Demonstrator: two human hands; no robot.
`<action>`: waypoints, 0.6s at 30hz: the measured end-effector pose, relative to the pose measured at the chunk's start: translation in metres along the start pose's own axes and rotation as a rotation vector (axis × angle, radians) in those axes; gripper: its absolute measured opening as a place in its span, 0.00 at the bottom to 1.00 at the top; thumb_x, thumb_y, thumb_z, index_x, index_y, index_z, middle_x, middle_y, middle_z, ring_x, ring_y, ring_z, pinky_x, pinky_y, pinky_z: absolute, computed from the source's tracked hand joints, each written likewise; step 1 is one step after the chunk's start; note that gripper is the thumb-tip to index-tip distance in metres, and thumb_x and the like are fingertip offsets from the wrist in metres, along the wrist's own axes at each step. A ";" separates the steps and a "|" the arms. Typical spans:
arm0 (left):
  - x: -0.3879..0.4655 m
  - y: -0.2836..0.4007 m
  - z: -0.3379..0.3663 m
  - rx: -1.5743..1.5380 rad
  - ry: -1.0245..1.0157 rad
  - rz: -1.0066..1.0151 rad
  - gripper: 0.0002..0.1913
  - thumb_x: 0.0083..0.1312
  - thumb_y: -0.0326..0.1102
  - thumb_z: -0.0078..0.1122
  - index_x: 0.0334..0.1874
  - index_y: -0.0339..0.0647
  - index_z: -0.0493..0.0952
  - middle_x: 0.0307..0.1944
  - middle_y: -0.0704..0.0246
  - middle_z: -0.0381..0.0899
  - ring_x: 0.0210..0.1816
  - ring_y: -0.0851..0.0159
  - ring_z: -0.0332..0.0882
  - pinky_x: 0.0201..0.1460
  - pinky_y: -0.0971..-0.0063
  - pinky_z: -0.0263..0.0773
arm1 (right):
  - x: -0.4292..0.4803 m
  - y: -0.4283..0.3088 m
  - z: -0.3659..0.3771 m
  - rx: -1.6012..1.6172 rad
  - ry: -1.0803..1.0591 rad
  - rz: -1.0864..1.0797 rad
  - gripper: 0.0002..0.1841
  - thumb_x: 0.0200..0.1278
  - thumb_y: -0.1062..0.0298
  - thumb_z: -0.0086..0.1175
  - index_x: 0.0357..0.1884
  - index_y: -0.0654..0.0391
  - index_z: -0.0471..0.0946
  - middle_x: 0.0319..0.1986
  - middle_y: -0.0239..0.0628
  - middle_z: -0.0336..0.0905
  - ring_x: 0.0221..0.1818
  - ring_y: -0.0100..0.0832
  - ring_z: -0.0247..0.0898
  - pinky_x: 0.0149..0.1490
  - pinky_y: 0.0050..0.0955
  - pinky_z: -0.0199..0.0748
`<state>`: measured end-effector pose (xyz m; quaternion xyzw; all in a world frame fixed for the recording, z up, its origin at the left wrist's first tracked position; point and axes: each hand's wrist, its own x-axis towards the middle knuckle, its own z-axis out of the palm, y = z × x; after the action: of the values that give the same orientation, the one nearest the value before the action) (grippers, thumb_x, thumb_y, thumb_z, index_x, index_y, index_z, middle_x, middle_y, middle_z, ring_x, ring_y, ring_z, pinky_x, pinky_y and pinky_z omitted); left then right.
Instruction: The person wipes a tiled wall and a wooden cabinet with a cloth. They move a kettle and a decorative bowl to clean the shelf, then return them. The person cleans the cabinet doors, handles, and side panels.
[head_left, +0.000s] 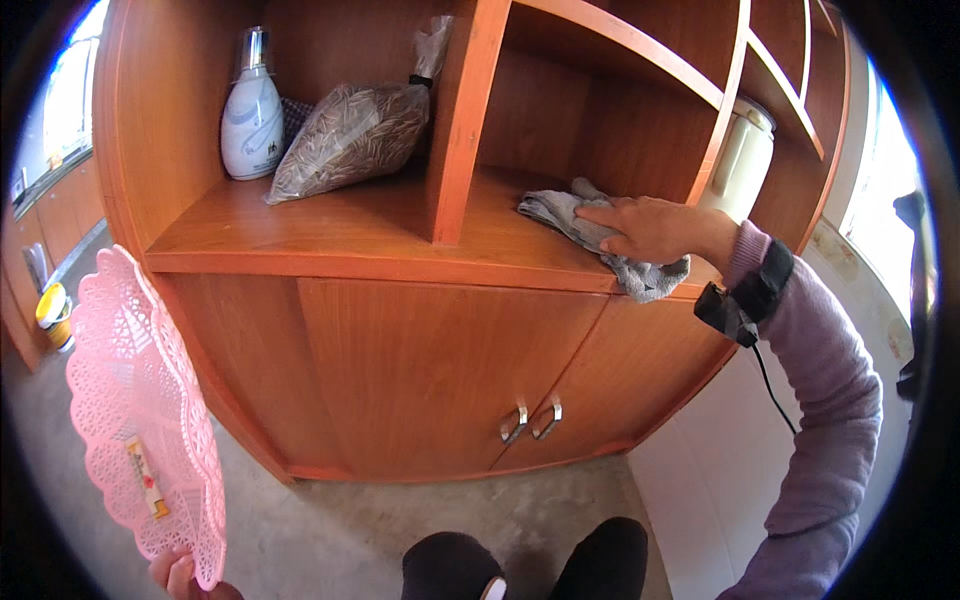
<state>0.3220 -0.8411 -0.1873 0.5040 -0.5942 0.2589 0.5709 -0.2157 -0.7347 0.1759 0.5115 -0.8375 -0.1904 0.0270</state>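
My right hand (660, 229) presses a grey cloth (559, 210) flat against the wooden cabinet shelf (495, 255); part of the cloth hangs over the shelf's front edge. At the lower left, my left hand (184, 577) grips the rim of a pink openwork plastic basket (142, 375), tilted on its side. Inside the basket lies a small wrapped stick or packet (146, 480), which bears writing. Most of the left hand is cut off by the picture's bottom edge.
In the left compartment stand a white bottle (253, 127) and a tied clear bag of brown strips (352, 139). A cream canister (739, 161) is behind my right wrist. Two cabinet doors (450, 360) with metal handles (515, 425) are below. A yellow-lidded bucket (54, 315) sits far left.
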 end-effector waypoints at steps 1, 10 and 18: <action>0.000 -0.004 0.005 -0.122 0.023 0.014 0.17 0.81 0.47 0.44 0.50 0.43 0.79 0.41 0.67 0.81 0.40 0.62 0.81 0.41 0.69 0.78 | 0.010 0.003 -0.004 0.005 -0.026 -0.029 0.30 0.77 0.59 0.46 0.78 0.55 0.59 0.56 0.57 0.77 0.59 0.52 0.75 0.64 0.46 0.71; -0.020 -0.039 0.019 0.008 -0.038 0.008 0.16 0.80 0.45 0.46 0.51 0.41 0.78 0.42 0.66 0.82 0.42 0.61 0.82 0.46 0.68 0.80 | 0.156 0.056 0.000 -0.435 0.081 -0.424 0.13 0.61 0.66 0.56 0.43 0.62 0.83 0.44 0.54 0.83 0.46 0.56 0.79 0.50 0.49 0.77; -0.026 -0.060 0.006 0.086 -0.057 0.020 0.16 0.80 0.45 0.48 0.52 0.40 0.78 0.44 0.66 0.82 0.43 0.61 0.83 0.46 0.67 0.80 | 0.267 0.124 0.018 -0.235 -0.069 0.008 0.27 0.59 0.66 0.55 0.63 0.59 0.76 0.51 0.56 0.83 0.53 0.50 0.81 0.55 0.48 0.78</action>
<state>0.3685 -0.8600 -0.2293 0.5291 -0.6036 0.2756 0.5289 -0.4519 -0.9112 0.1619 0.4944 -0.8120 -0.3046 0.0589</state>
